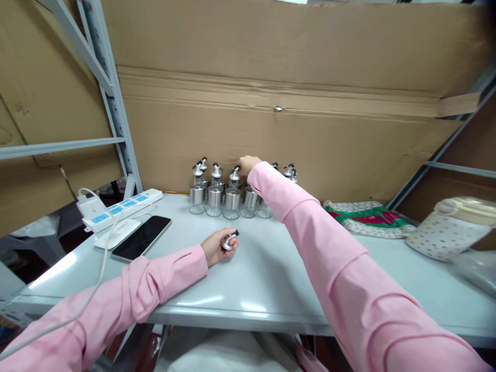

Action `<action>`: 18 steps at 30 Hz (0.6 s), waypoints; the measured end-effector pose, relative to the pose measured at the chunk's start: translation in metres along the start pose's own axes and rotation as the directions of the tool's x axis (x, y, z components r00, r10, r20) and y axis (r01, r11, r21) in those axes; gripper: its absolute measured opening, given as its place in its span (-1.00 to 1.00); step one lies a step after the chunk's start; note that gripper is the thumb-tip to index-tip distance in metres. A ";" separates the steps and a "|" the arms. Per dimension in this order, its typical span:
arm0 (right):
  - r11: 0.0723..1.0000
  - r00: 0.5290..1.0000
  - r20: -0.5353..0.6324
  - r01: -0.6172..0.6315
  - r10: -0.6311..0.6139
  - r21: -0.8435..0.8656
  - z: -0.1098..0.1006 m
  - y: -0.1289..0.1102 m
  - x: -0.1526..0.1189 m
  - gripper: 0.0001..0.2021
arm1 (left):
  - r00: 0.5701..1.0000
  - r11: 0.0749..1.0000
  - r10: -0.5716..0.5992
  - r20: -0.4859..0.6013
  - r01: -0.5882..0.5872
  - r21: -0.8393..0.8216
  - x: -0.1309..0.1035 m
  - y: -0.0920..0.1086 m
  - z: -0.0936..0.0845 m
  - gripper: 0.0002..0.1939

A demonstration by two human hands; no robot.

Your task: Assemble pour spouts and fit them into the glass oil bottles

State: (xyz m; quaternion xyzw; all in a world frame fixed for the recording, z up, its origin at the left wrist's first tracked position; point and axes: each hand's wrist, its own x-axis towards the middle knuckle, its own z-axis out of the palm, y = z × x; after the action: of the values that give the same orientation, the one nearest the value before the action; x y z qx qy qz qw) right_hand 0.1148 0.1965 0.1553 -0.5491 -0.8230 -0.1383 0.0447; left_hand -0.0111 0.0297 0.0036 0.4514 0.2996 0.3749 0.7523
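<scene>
My left hand (pixel 219 247) rests low over the middle of the table, its fingers closed around a silver pour spout (pixel 228 242) with a black flip cap. Farther back, my right hand (pixel 248 164) reaches to the top of the row of bottles, fingers curled downward; whatever they grip is hidden. Right below it stands a glass bottle with a steel sleeve (pixel 250 198), its top covered by the hand. Just left of that is a similar bottle (pixel 232 198) with a spout fitted. Several more such bottles stand upright around them, some partly behind my right sleeve.
On the left lie a black phone (pixel 142 237), a white charger (pixel 117 233) and a power strip (pixel 123 208), whose cable crosses my left sleeve. At right are a patterned cloth (pixel 368 219) and a dotted container (pixel 445 230). Cardboard (pixel 217 124) walls the table's back.
</scene>
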 end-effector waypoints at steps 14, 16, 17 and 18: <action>0.999 0.897 -0.441 0.007 0.009 0.035 -0.074 0.012 -0.022 -0.77 | 0.996 0.993 0.090 0.000 -0.089 0.080 0.000 -0.004 0.005 -0.60; 0.990 0.794 -0.604 0.031 0.061 0.141 -0.092 0.013 -0.037 -0.70 | 0.993 0.991 0.113 -0.021 -0.111 0.081 -0.001 -0.003 0.007 -0.61; 0.975 0.716 -0.689 0.057 0.111 0.217 -0.098 0.014 -0.044 -0.70 | 0.991 0.989 0.127 -0.046 -0.123 0.077 -0.001 -0.001 0.007 -0.62; 0.948 0.633 -0.755 0.101 0.172 0.301 -0.101 0.014 -0.052 -0.71 | 0.986 0.988 0.145 -0.081 -0.140 0.068 -0.002 0.001 0.008 -0.64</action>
State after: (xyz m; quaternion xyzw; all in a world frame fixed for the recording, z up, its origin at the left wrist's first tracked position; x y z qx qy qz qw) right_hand 0.1404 0.1275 0.2426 -0.4386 -0.7239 -0.2255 0.4824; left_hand -0.0061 0.0247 0.0077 0.4781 0.3100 0.4373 0.6958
